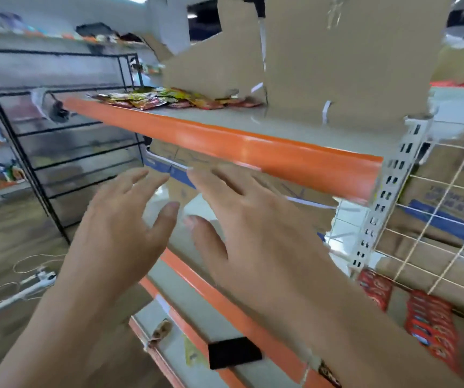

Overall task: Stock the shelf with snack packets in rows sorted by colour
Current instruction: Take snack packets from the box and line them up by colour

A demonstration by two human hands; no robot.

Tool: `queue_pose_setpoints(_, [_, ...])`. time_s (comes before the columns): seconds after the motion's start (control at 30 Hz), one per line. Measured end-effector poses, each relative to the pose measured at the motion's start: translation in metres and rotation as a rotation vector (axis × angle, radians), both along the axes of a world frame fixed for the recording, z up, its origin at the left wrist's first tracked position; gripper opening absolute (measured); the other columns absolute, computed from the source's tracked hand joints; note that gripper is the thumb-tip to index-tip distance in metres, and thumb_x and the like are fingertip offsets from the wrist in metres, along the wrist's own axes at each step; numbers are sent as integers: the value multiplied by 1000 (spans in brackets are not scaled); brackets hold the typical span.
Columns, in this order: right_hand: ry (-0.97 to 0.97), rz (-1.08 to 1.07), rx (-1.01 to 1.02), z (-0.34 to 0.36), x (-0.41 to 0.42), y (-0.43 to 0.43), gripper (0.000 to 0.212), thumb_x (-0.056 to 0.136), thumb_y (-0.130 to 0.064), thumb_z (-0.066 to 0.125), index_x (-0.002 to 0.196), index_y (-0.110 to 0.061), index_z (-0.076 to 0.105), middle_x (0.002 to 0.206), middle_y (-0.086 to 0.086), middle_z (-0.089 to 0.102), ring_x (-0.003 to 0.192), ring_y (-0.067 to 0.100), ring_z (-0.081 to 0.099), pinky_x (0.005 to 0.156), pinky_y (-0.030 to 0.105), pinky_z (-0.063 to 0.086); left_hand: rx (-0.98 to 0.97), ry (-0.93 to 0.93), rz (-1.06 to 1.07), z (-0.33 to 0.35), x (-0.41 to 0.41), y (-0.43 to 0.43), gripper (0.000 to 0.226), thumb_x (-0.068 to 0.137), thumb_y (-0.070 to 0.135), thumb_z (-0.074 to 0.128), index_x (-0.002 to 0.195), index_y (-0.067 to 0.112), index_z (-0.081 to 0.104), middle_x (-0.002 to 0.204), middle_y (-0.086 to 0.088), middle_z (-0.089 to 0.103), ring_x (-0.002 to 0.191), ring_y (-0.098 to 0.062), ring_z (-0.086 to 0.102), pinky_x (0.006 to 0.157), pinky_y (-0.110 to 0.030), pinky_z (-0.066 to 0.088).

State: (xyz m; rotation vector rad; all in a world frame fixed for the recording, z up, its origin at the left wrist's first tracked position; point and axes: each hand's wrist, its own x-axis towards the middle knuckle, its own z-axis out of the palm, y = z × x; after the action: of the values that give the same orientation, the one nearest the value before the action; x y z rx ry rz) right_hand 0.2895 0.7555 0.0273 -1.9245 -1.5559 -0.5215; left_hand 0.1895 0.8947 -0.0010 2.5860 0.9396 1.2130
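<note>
Two bare forearms reach up from the bottom of the view, palms turned away from the camera. The left hand [118, 225] is spread wide, with its fingers apart and slightly bent, and it holds nothing. The right hand [256, 228] is just beside it, equally wide and flat-fingered, also holding nothing. The two thumbs nearly meet in the middle but do not touch. Both hands hang in the air below and in front of the grey metal shelf with an orange front edge [225, 141], clear of it.

On that shelf, towards its far left end, red, yellow and green foil snack packets [166, 100] lie in a loose, overlapping heap with the colours mixed, close against the brown cardboard back panel [337, 57]. The right part of the shelf board shows bare grey.

Beneath the hands runs a lower grey shelf with an orange lip [225, 301], and a black rectangular tag [233, 351] sits on the shelf edge below that. A white slotted metal upright [387, 191] carries the right end of the upper shelf. To its right, a white wire grid [449, 219] stands in front of brown cardboard boxes with blue stripes [435, 217], and red printed packets [429, 323] hang at its foot.

On the left stands a black wire rack [57, 141], and a white power strip with its cord [35, 278] lies on the wood-patterned floor [7, 228].
</note>
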Motion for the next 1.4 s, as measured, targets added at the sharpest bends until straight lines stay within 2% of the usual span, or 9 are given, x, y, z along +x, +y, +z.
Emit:
queue_pose_setpoints(0.17, [-109,-66,33,23,13,59,42,89,-30,42,126,-16,56,120,8,57,125,37,48,102,51,41,56,-46,-26,26,21,59,51,82,37,46,128,21,61,135,-3,55,126,-17,46,100,-20,26])
queue_pose_setpoints(0.3, [-101,-275,75,39,22,100,36,80,-26,50,111,-15,65,109,11,65,118,44,54,92,57,47,102,-129,-35,46,33,105,41,91,37,56,127,18,61,129,-1,59,119,-10,45,91,-10,23])
queue_pose_setpoints(0.4, [-72,-330,10,55,28,125,43,82,-35,29,100,-17,63,98,6,64,106,39,59,85,52,49,111,-125,-59,60,45,144,40,93,38,56,129,21,59,132,1,57,121,-11,44,90,-11,22])
queue_pose_setpoints(0.53, [-94,-385,-174,70,37,156,9,89,-32,46,94,-27,40,101,0,50,108,31,49,85,43,39,144,-83,-141,84,63,187,52,84,44,44,127,20,61,133,-3,58,122,-15,45,92,-17,27])
queue_pose_setpoints(0.77, [-12,-553,-329,90,57,214,35,97,-43,42,71,-24,30,83,-2,41,89,28,45,63,34,32,143,167,-229,118,111,280,44,92,46,56,130,25,59,136,-6,57,124,-28,49,96,-38,37])
queue_pose_setpoints(1.0, [-5,-587,-494,101,79,293,34,98,-38,44,69,-21,38,71,-4,37,73,23,43,53,29,34,131,474,-305,127,154,345,51,91,47,56,137,25,52,140,-8,53,125,-29,48,93,-33,37])
queue_pose_setpoints(1.17, [2,-623,-676,106,107,337,16,98,-19,43,87,-13,52,70,-2,41,68,20,45,48,26,31,101,589,-348,116,168,359,53,91,59,44,138,37,48,142,-3,50,128,-25,45,95,-31,35])
queue_pose_setpoints(1.27, [-63,-622,-726,114,119,348,23,99,-21,41,108,-12,60,94,2,61,72,20,52,51,27,34,77,544,-419,114,170,361,41,90,58,47,123,38,60,124,-2,59,110,-20,50,84,-28,34])
queue_pose_setpoints(1.4, [-36,-558,-868,109,126,356,43,105,-34,26,141,-19,44,130,0,55,107,21,56,84,19,43,88,393,-521,111,166,360,29,90,53,50,89,34,71,77,6,58,77,-14,50,66,-30,34])
